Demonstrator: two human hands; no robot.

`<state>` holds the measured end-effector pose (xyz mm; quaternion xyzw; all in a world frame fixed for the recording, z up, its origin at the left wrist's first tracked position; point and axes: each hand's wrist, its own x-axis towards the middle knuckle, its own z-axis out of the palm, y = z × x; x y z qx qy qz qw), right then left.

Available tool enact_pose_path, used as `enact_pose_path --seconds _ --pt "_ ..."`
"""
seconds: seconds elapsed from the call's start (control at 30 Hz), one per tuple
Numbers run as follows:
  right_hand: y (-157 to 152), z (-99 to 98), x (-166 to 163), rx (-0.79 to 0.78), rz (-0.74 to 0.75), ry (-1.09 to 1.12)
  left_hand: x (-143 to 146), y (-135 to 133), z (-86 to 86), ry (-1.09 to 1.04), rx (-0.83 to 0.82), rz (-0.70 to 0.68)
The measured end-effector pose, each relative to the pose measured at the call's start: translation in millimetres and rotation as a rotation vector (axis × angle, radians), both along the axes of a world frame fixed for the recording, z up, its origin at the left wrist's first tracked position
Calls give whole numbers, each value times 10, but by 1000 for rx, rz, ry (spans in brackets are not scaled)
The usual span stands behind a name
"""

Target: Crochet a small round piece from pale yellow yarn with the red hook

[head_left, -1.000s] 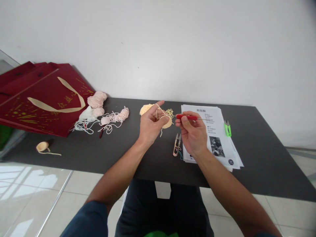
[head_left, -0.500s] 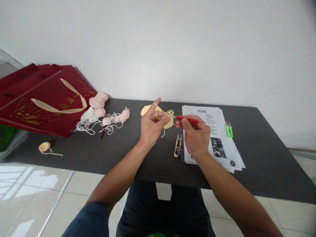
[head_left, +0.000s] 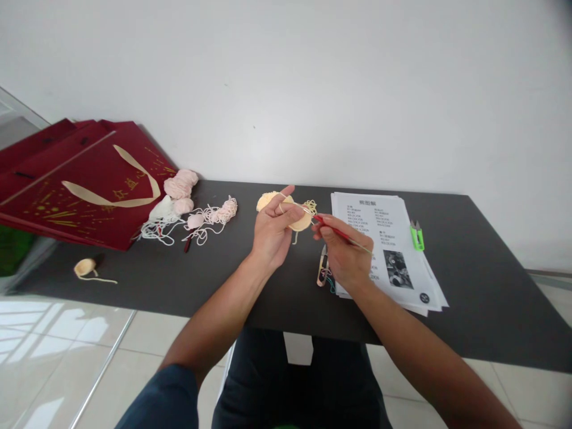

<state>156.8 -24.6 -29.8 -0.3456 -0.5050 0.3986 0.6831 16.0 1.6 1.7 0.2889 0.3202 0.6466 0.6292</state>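
Observation:
Between the thumb and fingers of my left hand (head_left: 273,229) is a round pale-yellow crochet piece (head_left: 301,221), with a short yarn tail hanging below it. A strand of yellow yarn loops over my left index finger. My right hand (head_left: 347,250) grips a crochet hook (head_left: 333,227) by its red handle, its metal tip pointing left to the edge of the piece. Whether the tip sits inside a stitch is too small to tell. Behind my left hand lies a yellow yarn ball (head_left: 267,199), partly hidden by the fingers.
Printed sheets (head_left: 402,238) lie right of my hands, with green thread snips (head_left: 417,236) on their edge. Other snips (head_left: 322,268) lie by my right wrist. Pink yarn (head_left: 223,211), a red paper bag (head_left: 89,185) and a small yellow crocheted cup (head_left: 84,267) are on the left.
My right hand has tilted the hook, so its tip now points up and left, and has shifted slightly left. My left index finger has dipped lower. The view has shifted slightly.

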Motion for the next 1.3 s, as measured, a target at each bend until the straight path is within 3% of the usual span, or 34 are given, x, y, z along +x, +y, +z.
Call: enact_pose_path --seconds 0.1,0.23,0.47,0.83,1.3 --pt "97 54 21 -121 93 183 1 5 20 7 -15 -16" --pt "162 106 78 -157 150 271 12 -6 23 42 -9 -36" --pt "174 101 128 -152 114 261 -21 -9 18 83 -1 -47" --pt "135 171 120 3 93 229 -90 38 15 93 49 -57" --pt "131 177 186 18 155 144 -184 67 38 103 23 -261"
